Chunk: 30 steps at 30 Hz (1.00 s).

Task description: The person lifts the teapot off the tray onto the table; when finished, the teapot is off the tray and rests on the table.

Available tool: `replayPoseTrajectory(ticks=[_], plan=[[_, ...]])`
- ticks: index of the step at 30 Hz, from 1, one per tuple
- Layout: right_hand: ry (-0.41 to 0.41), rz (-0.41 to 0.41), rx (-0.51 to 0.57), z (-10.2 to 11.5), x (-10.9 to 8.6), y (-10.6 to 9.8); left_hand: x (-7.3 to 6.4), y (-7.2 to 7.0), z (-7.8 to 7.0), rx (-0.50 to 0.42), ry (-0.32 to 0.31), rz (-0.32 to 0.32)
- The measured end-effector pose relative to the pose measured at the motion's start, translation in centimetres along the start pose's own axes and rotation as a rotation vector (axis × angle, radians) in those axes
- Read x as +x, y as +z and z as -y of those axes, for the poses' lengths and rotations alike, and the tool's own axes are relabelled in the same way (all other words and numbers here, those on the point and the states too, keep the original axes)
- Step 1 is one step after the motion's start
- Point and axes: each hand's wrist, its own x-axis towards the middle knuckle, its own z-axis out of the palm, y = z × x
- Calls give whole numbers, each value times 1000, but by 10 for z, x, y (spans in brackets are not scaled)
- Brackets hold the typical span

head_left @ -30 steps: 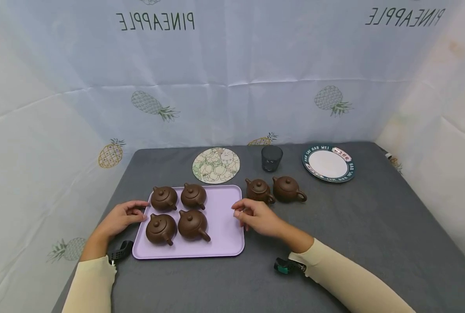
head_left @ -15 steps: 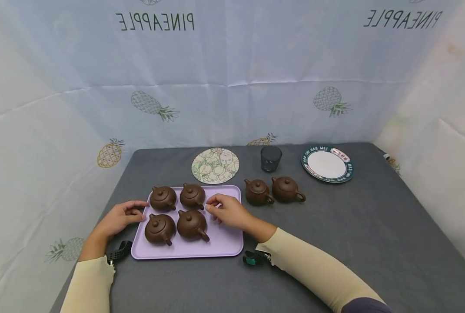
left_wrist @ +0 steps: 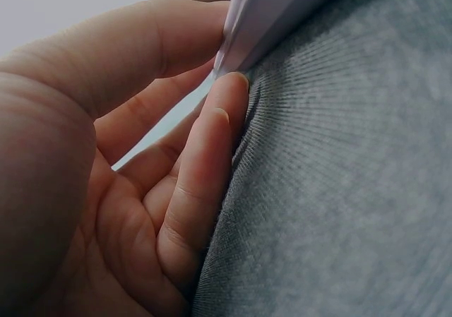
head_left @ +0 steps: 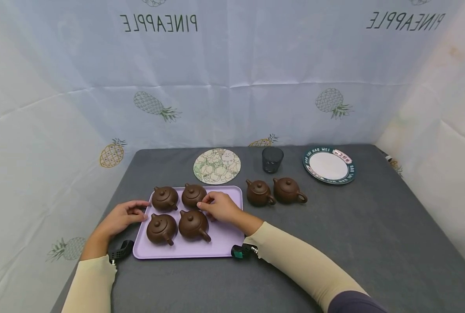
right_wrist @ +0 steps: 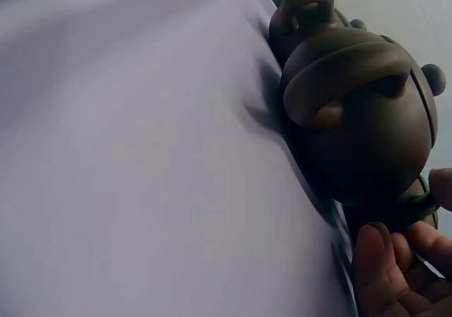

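A lilac tray (head_left: 226,234) carries several brown clay teapots in two rows. My left hand (head_left: 120,218) rests beside its left rim; in the left wrist view the thumb (left_wrist: 191,34) and fingertips touch the outside of the rim (left_wrist: 244,31), close to the cloth. My right hand (head_left: 221,208) reaches over the tray and pinches the handle of the back right teapot (head_left: 192,194). The right wrist view shows the fingers at that handle (right_wrist: 417,205), partly hidden behind the front right teapot (right_wrist: 360,140). The back left teapot (head_left: 164,198) and front left teapot (head_left: 161,228) sit nearer my left hand.
Two more brown teapots, one (head_left: 259,193) beside the other (head_left: 288,190), stand right of the tray on the grey cloth (head_left: 334,243). Behind are a round patterned mat (head_left: 217,166), a dark glass (head_left: 272,159) and a green-rimmed plate (head_left: 329,165). A pineapple-print curtain (head_left: 232,113) hangs around the table.
My right hand has moved left from the tray's right rim, across its bare part, to the back right teapot's handle. My left hand has stayed at the left rim.
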Motion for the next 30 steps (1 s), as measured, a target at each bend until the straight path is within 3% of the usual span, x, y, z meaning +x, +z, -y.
replayPoseTrajectory(ticks=[6,12,18,22,30], plan=[[9,3,57,0,1,-1,1,0,-1,3,12,2],[25,-71,2,3,1,-6,1,0,-3,-3,1,1],[52,-87,82,0,1,-11,-2,-1,-4,-9,-2,5],[26,-111,109,4,-8,-28,-2,-1,-3,-19,0,4],[25,-163,160,7,-31,-80,-2,-1,-4,-2,1,2]])
